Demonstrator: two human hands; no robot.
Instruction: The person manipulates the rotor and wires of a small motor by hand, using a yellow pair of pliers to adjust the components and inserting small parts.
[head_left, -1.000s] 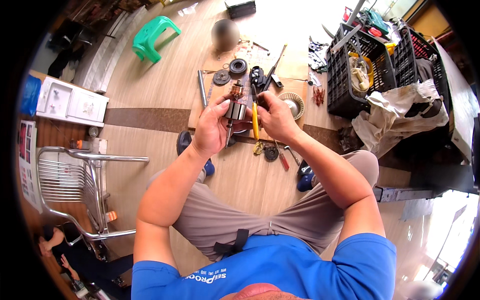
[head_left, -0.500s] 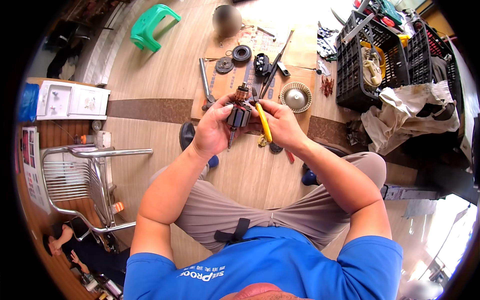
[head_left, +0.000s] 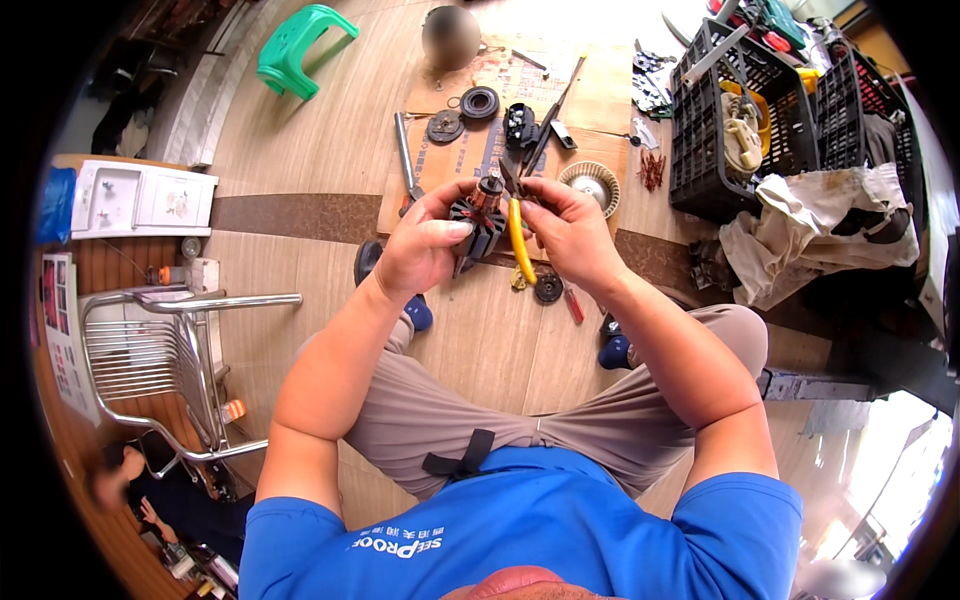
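Note:
My left hand (head_left: 425,248) is closed around a motor armature (head_left: 480,232) with a dark slotted core and a copper-coloured commutator end that tilts up. My right hand (head_left: 575,235) grips yellow-handled pliers (head_left: 518,238) just beside the armature. Their dark jaws point away from me, close to the commutator; I cannot tell whether they touch it. Some of the right fingers are hidden behind the pliers. Under and beyond both hands lies a cardboard sheet (head_left: 420,185) with loose parts on it.
On the cardboard are a hammer (head_left: 404,150), a black ring (head_left: 478,102), a round disc (head_left: 445,126), a black motor part (head_left: 520,126) and a fan wheel (head_left: 588,186). Black crates (head_left: 700,150) stand right, copper wire scraps (head_left: 652,170) beside them. A green stool (head_left: 300,50) is far left; a metal chair (head_left: 150,360) left.
The armature has turned in my left hand, so its commutator end now faces up more and its lower shaft no longer shows. The pliers have shifted slightly left, with their jaws now in plain sight.

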